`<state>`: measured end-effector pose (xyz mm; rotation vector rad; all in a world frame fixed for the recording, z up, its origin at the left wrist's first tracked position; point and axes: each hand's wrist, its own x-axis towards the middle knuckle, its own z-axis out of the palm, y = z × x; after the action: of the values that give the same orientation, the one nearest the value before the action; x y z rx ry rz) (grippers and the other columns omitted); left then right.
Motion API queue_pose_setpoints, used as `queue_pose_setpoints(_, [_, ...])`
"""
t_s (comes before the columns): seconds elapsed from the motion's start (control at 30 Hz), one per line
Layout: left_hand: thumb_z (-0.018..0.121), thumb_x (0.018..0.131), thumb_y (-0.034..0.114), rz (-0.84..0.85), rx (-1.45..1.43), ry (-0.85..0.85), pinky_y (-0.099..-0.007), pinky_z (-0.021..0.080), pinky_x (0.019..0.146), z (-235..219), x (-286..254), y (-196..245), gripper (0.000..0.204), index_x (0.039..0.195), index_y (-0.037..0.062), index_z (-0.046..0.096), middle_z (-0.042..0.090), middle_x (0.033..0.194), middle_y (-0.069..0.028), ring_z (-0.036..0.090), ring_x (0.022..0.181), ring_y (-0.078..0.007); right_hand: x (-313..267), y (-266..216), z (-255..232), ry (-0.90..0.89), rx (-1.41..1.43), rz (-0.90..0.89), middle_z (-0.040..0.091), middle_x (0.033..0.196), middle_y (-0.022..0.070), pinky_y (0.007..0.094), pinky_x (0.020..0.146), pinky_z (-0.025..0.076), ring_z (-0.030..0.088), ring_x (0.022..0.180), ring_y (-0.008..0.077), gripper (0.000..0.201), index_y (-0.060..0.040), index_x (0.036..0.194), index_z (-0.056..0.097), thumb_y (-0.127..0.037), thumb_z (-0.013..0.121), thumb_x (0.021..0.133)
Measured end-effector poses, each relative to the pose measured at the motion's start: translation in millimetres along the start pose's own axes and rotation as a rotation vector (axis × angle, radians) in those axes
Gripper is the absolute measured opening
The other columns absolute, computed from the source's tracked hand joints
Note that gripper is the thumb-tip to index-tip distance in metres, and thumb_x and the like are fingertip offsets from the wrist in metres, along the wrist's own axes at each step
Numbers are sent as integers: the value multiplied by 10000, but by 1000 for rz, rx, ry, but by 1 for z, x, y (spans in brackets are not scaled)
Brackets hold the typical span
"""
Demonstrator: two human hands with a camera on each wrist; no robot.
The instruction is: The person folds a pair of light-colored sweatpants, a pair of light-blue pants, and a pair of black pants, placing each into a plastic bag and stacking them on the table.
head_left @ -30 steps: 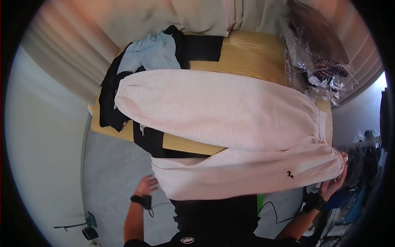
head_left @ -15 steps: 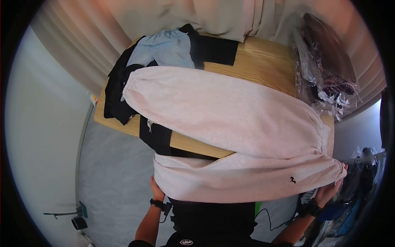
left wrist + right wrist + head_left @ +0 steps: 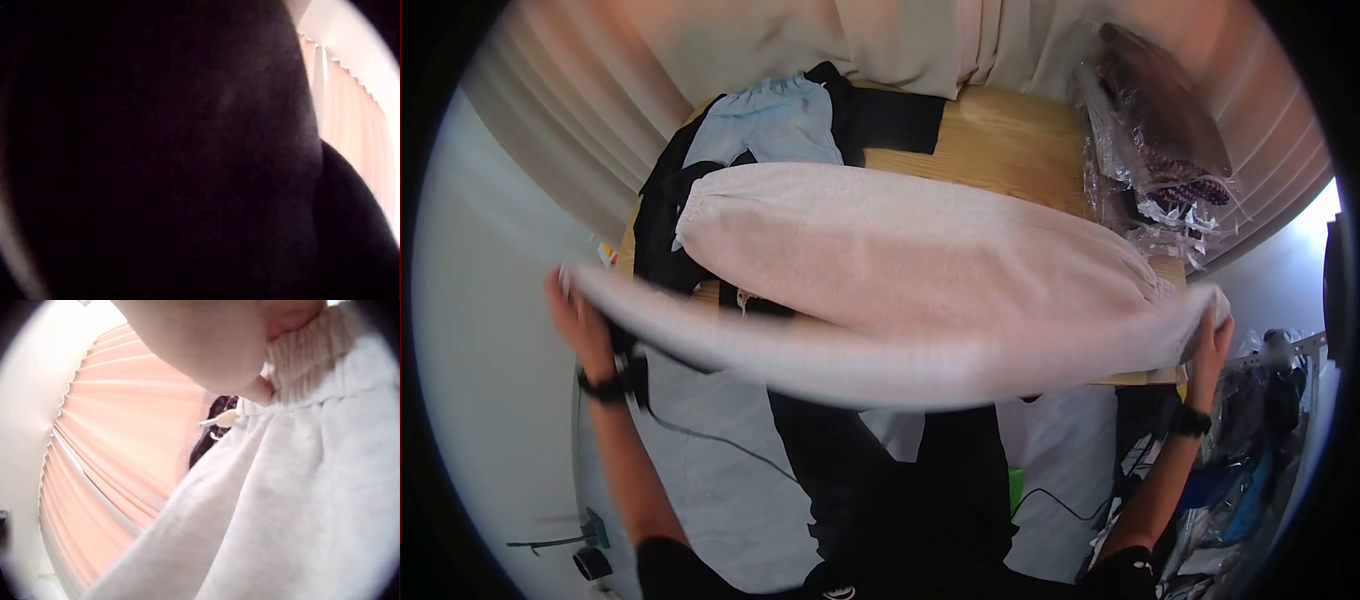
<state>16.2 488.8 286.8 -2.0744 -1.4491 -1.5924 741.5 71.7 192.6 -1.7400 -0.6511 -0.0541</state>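
Observation:
Pale pink sweatpants (image 3: 900, 250) span the head view, one leg on the table and the other lifted in a blurred, sagging arc. At the far left my left hand (image 3: 582, 325) grips the lifted leg's end. My right hand (image 3: 1212, 345) holds the waist end at the right. In the right wrist view, the thumb and fingers pinch the gathered waistband (image 3: 312, 369), with a drawstring tip (image 3: 226, 419) hanging beside it. Mostly dark, the left wrist view hides that hand's grip.
Light blue elastic-waist denim (image 3: 775, 120) lies over black garments (image 3: 895, 118) at the wooden table's (image 3: 1020, 135) back left. Clothes in clear plastic bags (image 3: 1170, 150) are piled at the back right. Bagged garments (image 3: 1245, 450) hang beside my right arm. A cable (image 3: 710, 435) trails from the left wrist.
My left hand has moved from below the near leg's end to the far left, raising that leg over the table edge. The right hand has risen slightly with the waist end.

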Motion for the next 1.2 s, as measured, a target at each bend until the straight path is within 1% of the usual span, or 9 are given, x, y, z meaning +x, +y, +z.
queue_pose_setpoints(0.17, [672,792,490,-176,67,-477,-343,452,757,121,57,-13,565,1016,-13,547,593,870,-150,575,826,-239,16,6,39,-111,-306,-40,589,1030,122,291,835,434,552,937,167,340,30,1148,482,-218,543,924])
queue_pose_setpoints(0.23, [735,707,513,-534,28,-964,-297,445,823,144,46,-31,651,1016,-45,605,618,999,-134,588,913,-190,8,-4,49,-84,-519,23,604,955,138,295,784,448,569,881,170,350,36,1102,503,-248,568,907])
queue_pose_setpoints(0.4, [741,715,462,-609,-103,-942,-298,438,857,137,28,-22,670,1106,-53,567,609,1066,-149,577,978,-192,5,9,37,-150,-297,56,583,936,109,291,755,449,536,810,154,346,9,1097,504,-242,608,883])
queue_pose_setpoints(0.57, [747,732,382,-115,159,-477,-359,454,803,106,-15,6,523,1009,-27,575,574,946,-166,575,865,-287,-12,15,36,-86,-346,-29,511,1131,157,332,895,414,519,998,230,475,16,1246,400,-175,616,869])
queue_pose_setpoints(0.73, [732,774,317,-249,15,-770,-366,463,787,92,-53,43,375,873,-26,618,600,975,-148,583,897,-278,-22,0,50,-55,-490,-98,477,1220,225,371,992,349,475,1134,323,508,29,1283,372,-161,601,871])
queue_pose_setpoints(0.8, [716,793,278,52,76,-704,-348,447,837,95,-69,41,364,952,-30,603,584,1050,-163,568,976,-298,-18,1,48,-72,-490,-102,469,1235,227,373,997,344,470,1144,325,509,28,1287,368,-157,599,873])
queue_pose_setpoints(0.97, [666,799,183,124,-162,-348,-392,393,904,39,-102,101,342,1058,-19,570,530,1146,-210,497,1065,-369,-18,3,47,-91,-519,-92,458,1250,228,379,1005,336,459,1162,332,512,23,1298,354,-150,592,879])
queue_pose_setpoints(1.1, [626,770,107,580,26,-921,-425,413,879,-18,-176,67,271,1034,49,616,561,1109,-173,519,1033,-363,-20,5,49,-64,-483,-124,452,1258,229,379,1017,325,444,1182,329,525,34,1305,344,-143,591,877])
queue_pose_setpoints(1.2, [602,768,78,467,174,-1285,-424,450,800,-48,-207,-31,188,954,61,621,609,934,-122,576,896,-307,-25,1,54,-51,-488,-151,446,1265,228,376,1023,319,435,1191,323,525,44,1301,350,-136,595,872])
